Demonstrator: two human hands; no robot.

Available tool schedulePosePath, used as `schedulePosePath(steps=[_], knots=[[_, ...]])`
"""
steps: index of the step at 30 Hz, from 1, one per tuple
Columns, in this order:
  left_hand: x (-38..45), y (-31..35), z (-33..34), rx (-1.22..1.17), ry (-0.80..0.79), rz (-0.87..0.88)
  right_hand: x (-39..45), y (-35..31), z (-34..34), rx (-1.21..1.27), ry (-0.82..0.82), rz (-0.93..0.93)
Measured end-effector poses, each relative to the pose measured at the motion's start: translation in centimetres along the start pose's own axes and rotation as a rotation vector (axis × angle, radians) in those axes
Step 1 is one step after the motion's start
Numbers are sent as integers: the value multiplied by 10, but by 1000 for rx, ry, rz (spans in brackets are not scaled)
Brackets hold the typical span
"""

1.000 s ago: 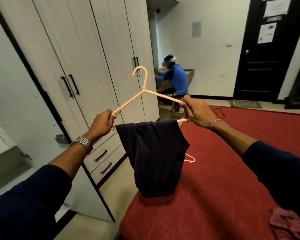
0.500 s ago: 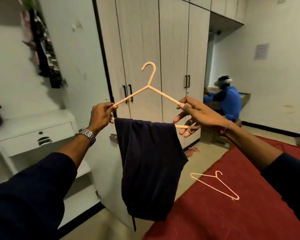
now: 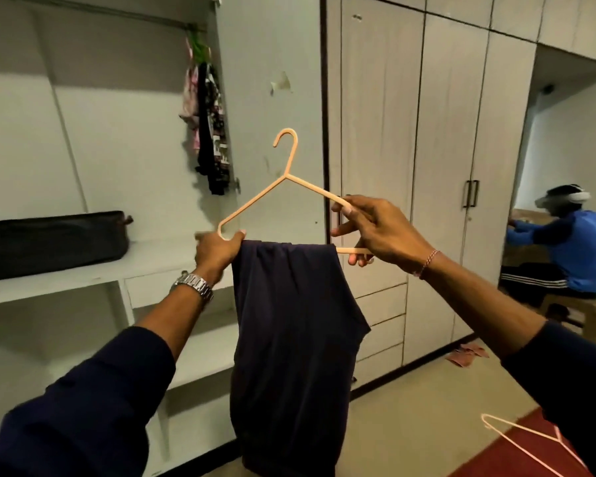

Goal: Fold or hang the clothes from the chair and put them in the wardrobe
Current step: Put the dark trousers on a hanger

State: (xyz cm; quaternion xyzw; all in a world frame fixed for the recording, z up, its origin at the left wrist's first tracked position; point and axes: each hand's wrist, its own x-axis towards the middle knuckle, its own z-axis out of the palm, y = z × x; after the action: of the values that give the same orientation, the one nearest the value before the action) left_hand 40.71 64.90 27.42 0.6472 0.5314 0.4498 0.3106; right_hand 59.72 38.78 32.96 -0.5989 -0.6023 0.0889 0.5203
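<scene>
Holding the peach hanger (image 3: 291, 187) level, the left hand (image 3: 217, 249) grips its left corner and the right hand (image 3: 379, 232) pinches its right arm; dark trousers (image 3: 289, 339) drape over the bar. The hanging rail (image 3: 117, 12) lies up-left, nearer the left hand, with open room left of the hung clothes (image 3: 205, 125).

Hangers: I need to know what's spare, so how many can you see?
2. One hanger held up in both hands, carrying the dark garment; one spare hanger bottom right. Others may be hidden among the hung clothes.
</scene>
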Motion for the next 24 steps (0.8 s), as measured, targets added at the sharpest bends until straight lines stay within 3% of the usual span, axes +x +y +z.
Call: schedulePosePath(steps=[2,4,8,19,24], knots=[[19,-6,-9,-321,-250,-210,29,-7,25,37,-63,0],[39,-10,-21,-523,-344,-236,54,-12,46,67,-184,18],[95,-17,-43,-567,-260,-148,96,-20,79,127,-323,76],[220,-18,-66,-700,-6,-154,202,-25,155,34,-107,10],[265,-35,-61,-634,45,-140,247,-18,179,-158,-14,-91]])
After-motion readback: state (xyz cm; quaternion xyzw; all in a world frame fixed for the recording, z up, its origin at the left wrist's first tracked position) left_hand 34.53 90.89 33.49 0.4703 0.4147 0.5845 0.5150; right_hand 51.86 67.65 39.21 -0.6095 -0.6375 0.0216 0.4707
